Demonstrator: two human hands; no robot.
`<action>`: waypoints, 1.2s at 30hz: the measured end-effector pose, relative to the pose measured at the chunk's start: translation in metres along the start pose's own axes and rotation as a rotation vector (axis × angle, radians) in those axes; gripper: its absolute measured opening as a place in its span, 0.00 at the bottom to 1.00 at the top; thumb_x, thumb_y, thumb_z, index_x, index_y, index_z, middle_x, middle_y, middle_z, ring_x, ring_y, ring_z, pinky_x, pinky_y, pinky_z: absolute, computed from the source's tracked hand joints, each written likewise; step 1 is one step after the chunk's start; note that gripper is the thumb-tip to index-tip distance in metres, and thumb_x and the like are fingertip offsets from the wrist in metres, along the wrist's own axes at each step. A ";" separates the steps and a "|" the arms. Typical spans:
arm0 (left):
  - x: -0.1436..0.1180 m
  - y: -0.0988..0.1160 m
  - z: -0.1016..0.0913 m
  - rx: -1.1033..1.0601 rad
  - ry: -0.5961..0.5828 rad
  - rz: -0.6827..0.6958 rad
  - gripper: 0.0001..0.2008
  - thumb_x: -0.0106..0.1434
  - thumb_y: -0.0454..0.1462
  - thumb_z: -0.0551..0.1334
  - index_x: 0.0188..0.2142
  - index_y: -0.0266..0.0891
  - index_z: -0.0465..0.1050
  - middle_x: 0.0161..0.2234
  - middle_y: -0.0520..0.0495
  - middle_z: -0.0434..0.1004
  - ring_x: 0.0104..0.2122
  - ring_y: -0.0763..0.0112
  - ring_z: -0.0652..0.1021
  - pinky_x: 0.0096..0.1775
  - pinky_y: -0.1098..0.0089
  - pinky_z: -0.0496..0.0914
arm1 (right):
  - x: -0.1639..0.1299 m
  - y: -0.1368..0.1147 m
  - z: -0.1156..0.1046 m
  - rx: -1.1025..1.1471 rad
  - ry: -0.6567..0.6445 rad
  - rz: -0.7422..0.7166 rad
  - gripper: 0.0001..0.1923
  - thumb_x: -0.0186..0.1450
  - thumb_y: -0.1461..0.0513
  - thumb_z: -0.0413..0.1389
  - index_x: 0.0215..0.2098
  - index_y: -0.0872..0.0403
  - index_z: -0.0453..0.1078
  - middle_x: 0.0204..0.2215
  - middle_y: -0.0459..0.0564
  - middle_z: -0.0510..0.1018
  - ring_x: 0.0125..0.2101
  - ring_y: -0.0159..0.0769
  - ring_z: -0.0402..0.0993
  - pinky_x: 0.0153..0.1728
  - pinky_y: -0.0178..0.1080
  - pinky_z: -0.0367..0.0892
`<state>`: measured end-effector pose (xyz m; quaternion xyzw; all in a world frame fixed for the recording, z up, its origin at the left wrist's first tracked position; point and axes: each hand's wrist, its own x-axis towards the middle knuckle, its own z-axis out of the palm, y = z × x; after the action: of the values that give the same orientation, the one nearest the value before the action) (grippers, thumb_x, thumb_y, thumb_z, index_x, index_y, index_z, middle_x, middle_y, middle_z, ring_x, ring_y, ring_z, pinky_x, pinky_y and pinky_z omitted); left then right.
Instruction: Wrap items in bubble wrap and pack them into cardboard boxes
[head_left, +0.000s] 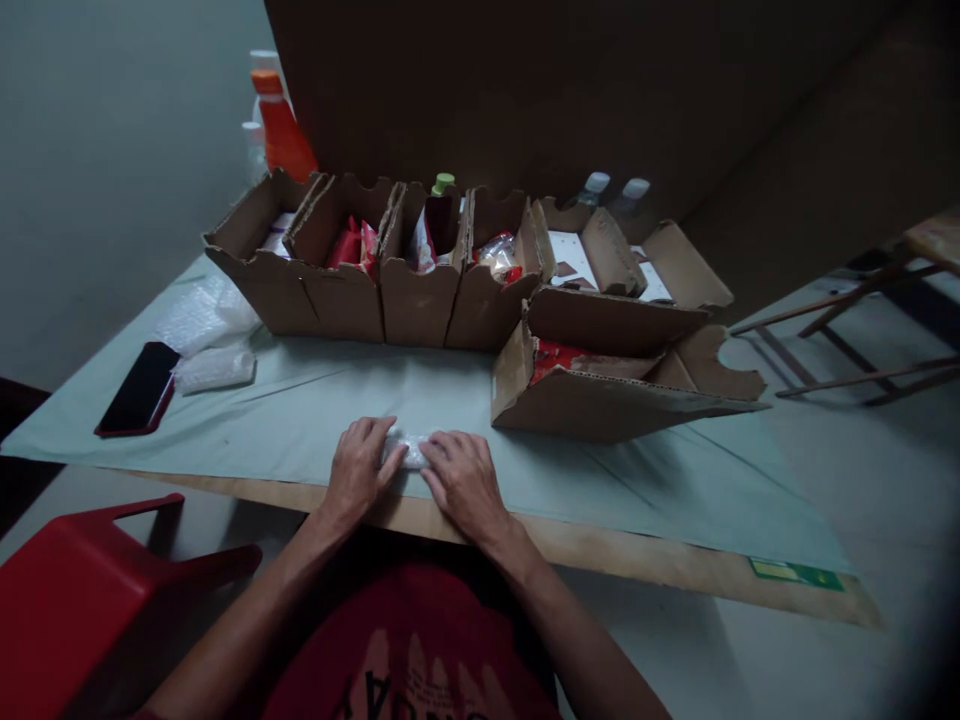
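Both my hands rest on a small bundle of bubble wrap (411,450) lying on the pale cloth of the low table (315,400), near its front edge. My left hand (360,465) presses the bundle's left end with curled fingers. My right hand (461,478) covers its right end. What the wrap holds is hidden. Just behind and to the right lies an open cardboard box (600,385) with a red packet (555,355) inside.
A row of open cardboard boxes (375,265) with red and white packets stands at the back. Bubble wrap pieces (206,335) and a dark phone (140,388) lie at the left. A red plastic stool (82,590) sits at lower left, an orange bottle (281,125) behind the boxes.
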<state>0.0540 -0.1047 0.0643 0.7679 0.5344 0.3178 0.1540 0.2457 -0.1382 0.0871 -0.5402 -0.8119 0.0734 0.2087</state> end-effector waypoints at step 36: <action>0.035 0.101 -0.005 -0.378 -0.221 0.393 0.29 0.65 0.38 0.63 0.65 0.47 0.61 0.58 0.38 0.70 0.57 0.55 0.73 0.55 0.55 0.71 | -0.069 0.054 -0.144 0.635 0.006 0.202 0.06 0.65 0.66 0.60 0.39 0.50 0.76 0.35 0.45 0.80 0.35 0.35 0.77 0.36 0.34 0.70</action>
<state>0.1319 -0.1110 0.1372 0.8443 0.2870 0.3499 0.2871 0.3742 -0.1939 0.1802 -0.5263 -0.6902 0.3416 0.3606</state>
